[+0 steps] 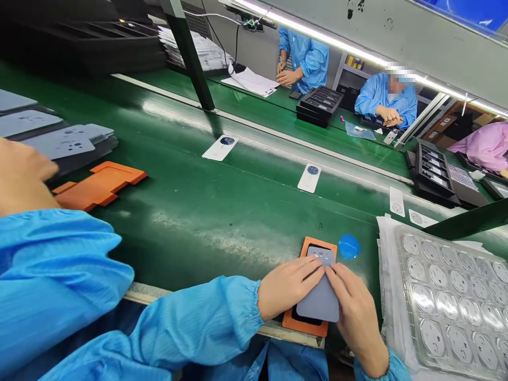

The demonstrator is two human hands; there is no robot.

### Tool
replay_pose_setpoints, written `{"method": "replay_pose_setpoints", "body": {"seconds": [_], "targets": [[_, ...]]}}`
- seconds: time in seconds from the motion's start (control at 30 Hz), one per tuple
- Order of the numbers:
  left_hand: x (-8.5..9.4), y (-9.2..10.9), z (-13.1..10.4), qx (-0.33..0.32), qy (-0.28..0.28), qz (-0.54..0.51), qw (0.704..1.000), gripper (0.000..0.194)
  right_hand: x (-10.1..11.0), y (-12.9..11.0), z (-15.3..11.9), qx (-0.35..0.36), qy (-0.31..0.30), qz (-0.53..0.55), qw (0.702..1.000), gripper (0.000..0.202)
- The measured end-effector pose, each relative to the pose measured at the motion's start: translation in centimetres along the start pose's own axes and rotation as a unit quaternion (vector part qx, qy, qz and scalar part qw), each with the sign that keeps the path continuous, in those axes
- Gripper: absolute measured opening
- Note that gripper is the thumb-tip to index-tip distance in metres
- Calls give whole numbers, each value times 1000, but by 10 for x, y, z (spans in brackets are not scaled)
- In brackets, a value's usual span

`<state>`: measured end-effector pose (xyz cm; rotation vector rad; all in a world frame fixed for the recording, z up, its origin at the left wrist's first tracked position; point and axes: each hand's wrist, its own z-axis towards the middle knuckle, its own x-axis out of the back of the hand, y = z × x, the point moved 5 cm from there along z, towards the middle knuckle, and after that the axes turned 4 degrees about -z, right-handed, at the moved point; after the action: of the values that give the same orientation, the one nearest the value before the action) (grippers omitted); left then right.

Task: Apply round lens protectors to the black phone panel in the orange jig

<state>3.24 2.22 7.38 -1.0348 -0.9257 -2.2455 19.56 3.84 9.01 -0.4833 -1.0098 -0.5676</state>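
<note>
A grey phone-shaped panel with small holes near its top lies over an orange frame at the bench's front edge. My left hand rests on the panel's upper left part, fingers stretched toward the holes. On the right side, my right hand lies along the panel's edge, its fingertips meeting those of my left hand near the top. The panel sits slightly askew on the frame, whose dark inside shows at the top and lower left. A round blue film lies just beyond my right hand.
At right stands a clear tray of round parts. White cards lie on the green bench. Another person's hand and sleeve are at left, near an orange fixture and grey panels. Several people work across the bench.
</note>
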Motion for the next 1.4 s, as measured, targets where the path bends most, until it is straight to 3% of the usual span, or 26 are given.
{"method": "replay_pose_setpoints", "body": {"seconds": [0.07, 0.17, 0.3, 0.53, 0.73, 0.97, 1.13, 1.27, 1.33, 1.4], "targets": [[-19, 0, -2, -19, -23, 94, 995, 32, -12, -4, -7, 24, 9, -37, 999, 45], [-30, -4, -3, -30, -36, 126, 991, 32, -25, 0, -13, 42, 7, -53, 998, 40], [-30, -11, -3, -41, -56, 123, 990, 31, -29, 3, -14, 58, -11, -62, 996, 37], [-34, -27, -2, 9, -120, 156, 980, 27, -44, 10, -9, 74, -60, -108, 990, 40], [-36, -21, -6, 4, -138, 147, 979, 40, -61, 10, -7, 90, -127, -116, 981, 56], [-39, -14, -17, 7, -123, 164, 979, 34, -56, 5, -22, 74, -166, -117, 976, 63], [-34, -14, -17, 45, -161, 114, 979, 40, -58, 3, -26, 59, -179, -97, 977, 65], [-28, -26, -17, 80, -192, 19, 978, 45, -59, 7, -22, 47, -145, -44, 987, 60], [-25, -34, -18, 113, -166, -74, 977, 58, -51, 9, -21, 41, -108, 20, 993, 57], [-20, -43, -19, 187, -76, -193, 960, 77, -38, 11, -21, 5, -64, 128, 990, 51]]}}
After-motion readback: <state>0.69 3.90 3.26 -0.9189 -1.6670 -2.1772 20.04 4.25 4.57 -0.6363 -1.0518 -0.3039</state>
